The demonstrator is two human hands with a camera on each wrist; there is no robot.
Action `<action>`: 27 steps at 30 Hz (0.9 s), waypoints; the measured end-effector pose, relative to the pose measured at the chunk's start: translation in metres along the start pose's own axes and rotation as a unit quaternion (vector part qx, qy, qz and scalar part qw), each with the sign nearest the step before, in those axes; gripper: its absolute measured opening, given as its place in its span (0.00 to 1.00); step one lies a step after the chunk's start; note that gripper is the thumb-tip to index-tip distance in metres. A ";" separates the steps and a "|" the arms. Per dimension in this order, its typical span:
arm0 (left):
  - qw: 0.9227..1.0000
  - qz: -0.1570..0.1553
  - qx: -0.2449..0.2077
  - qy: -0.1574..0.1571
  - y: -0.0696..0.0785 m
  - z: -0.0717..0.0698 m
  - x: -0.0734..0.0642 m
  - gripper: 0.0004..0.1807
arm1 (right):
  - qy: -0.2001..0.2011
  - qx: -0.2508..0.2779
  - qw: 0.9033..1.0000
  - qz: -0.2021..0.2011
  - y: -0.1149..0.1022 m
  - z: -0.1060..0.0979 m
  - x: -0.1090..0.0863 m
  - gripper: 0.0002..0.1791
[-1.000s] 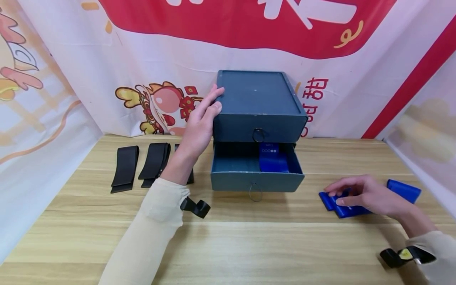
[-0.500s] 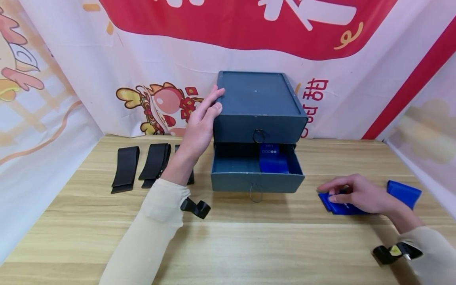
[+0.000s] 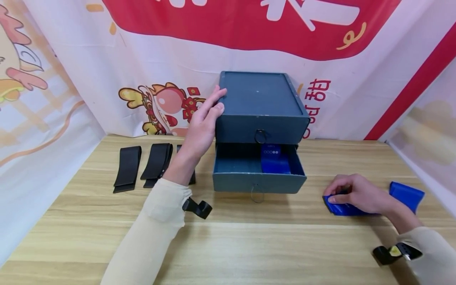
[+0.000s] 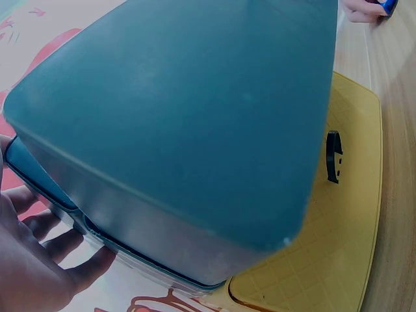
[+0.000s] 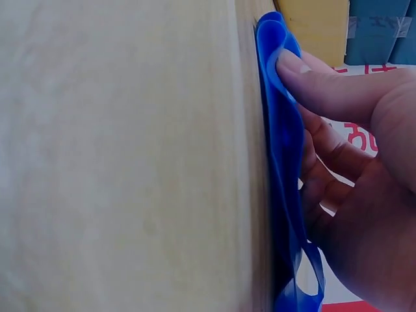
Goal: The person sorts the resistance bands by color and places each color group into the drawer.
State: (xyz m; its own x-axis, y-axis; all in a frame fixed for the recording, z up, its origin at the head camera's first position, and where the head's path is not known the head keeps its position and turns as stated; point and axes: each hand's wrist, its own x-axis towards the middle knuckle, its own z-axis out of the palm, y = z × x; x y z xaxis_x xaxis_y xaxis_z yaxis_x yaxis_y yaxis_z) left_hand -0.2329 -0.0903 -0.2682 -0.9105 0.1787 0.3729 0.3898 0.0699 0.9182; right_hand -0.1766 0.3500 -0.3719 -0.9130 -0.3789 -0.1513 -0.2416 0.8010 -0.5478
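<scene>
My left hand (image 3: 202, 128) rests on the upper left side of a blue-grey drawer cabinet (image 3: 261, 95), fingers extended along its edge. Below the shut top drawer, the lower drawer (image 3: 258, 184) is pulled out. Inside it, toward the right, lies a folded blue resistance band (image 3: 276, 164) with circles printed on it. At the right of the table, my right hand (image 3: 363, 194) pinches the left end of another folded blue resistance band (image 3: 343, 209). In the right wrist view, the thumb presses the layered edge of this band (image 5: 284, 149), which lies along the tabletop.
A further blue band (image 3: 406, 194) lies behind my right wrist. Black folded bands (image 3: 127, 168) stand in a row at the left, one partly hidden by my left arm. A printed cloth (image 3: 199, 55) hangs behind the cabinet.
My right hand's fingers have drawn in from lying over the blue band to gripping its left end. The left hand stays on the cabinet.
</scene>
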 end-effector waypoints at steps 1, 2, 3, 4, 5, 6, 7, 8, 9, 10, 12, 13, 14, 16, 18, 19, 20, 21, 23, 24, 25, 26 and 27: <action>1.000 0.000 -0.001 0.000 0.000 0.000 0.000 0.28 | 0.003 0.002 1.000 -0.002 0.000 0.000 0.000 0.09; 1.000 0.000 0.000 0.000 0.000 0.000 0.000 0.28 | 0.005 0.006 1.000 -0.003 -0.001 0.000 0.000 0.09; 1.000 0.000 0.000 -0.001 0.001 0.000 0.000 0.28 | 0.007 0.010 1.000 -0.005 -0.001 -0.001 -0.001 0.09; 1.000 0.000 0.000 -0.001 0.001 0.000 0.000 0.27 | 0.010 0.015 1.000 -0.008 -0.002 -0.001 -0.001 0.08; 1.000 0.000 0.000 -0.001 0.001 0.000 0.000 0.27 | 0.013 0.021 1.000 -0.012 -0.003 -0.001 -0.001 0.07; 1.000 0.000 0.001 -0.001 0.001 0.000 0.000 0.27 | 0.014 0.029 0.999 -0.013 -0.005 -0.002 -0.001 0.07; 1.000 0.000 0.001 -0.001 0.001 -0.001 0.000 0.27 | 0.014 0.038 0.999 -0.015 -0.006 -0.002 -0.001 0.06; 1.000 0.000 0.001 -0.001 0.002 -0.001 0.000 0.27 | 0.016 0.048 0.999 -0.016 -0.008 -0.003 -0.001 0.06; 1.000 0.000 0.000 -0.001 0.002 -0.001 0.000 0.27 | 0.019 0.059 0.998 -0.015 -0.009 -0.003 -0.002 0.06; 1.000 0.001 0.000 0.000 0.002 -0.001 0.000 0.27 | 0.022 0.070 0.997 -0.016 -0.011 -0.004 -0.002 0.06; 1.000 0.000 0.001 0.000 0.002 -0.001 0.000 0.27 | 0.025 0.096 0.995 -0.008 -0.014 -0.006 -0.003 0.07; 1.000 0.000 0.001 0.000 0.002 -0.001 0.000 0.27 | 0.028 0.109 0.994 -0.002 -0.016 -0.007 -0.004 0.08; 1.000 0.000 0.001 0.000 0.003 -0.001 0.000 0.27 | 0.032 0.123 0.992 0.003 -0.019 -0.008 -0.005 0.10; 1.000 0.000 0.002 0.000 0.003 -0.002 0.000 0.27 | 0.039 0.143 0.989 0.011 -0.023 -0.010 -0.006 0.13; 1.000 -0.001 0.005 0.001 0.003 -0.002 0.000 0.27 | 0.047 0.157 0.986 0.017 -0.029 -0.012 -0.007 0.17; 1.000 0.000 0.006 0.001 0.003 -0.002 -0.001 0.27 | 0.050 0.159 0.986 0.015 -0.032 -0.013 -0.008 0.19; 1.000 -0.001 0.006 0.002 0.003 -0.003 -0.001 0.27 | 0.052 0.157 0.986 0.012 -0.035 -0.014 -0.009 0.21; 1.000 -0.001 0.007 0.002 0.003 -0.003 -0.001 0.27 | 0.053 0.153 0.987 0.010 -0.037 -0.015 -0.010 0.22; 1.000 -0.002 0.005 0.003 0.003 -0.002 -0.001 0.27 | 0.060 0.140 0.988 -0.001 -0.042 -0.018 -0.012 0.22; 1.000 -0.002 0.003 0.001 0.003 -0.002 -0.001 0.27 | 0.064 0.136 0.989 -0.006 -0.044 -0.019 -0.013 0.20; 1.000 -0.002 0.001 0.000 0.003 -0.001 -0.001 0.27 | 0.070 0.129 0.989 -0.014 -0.046 -0.020 -0.015 0.19; 1.000 -0.003 0.000 -0.001 0.002 -0.001 -0.001 0.27 | 0.077 0.125 0.989 -0.023 -0.047 -0.021 -0.016 0.17; 1.000 -0.003 -0.001 -0.002 0.002 0.000 -0.001 0.27 | 0.086 0.124 0.988 -0.032 -0.048 -0.021 -0.017 0.15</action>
State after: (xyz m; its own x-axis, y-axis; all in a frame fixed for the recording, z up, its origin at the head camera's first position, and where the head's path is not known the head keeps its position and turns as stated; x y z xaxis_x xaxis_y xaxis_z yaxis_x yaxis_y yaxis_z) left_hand -0.2311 -0.0902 -0.2667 -0.9123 0.1826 0.3666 0.3838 0.0688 0.9208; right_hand -0.1568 0.3275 -0.3254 -0.9456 -0.3245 0.0205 -0.2327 0.6314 -0.7397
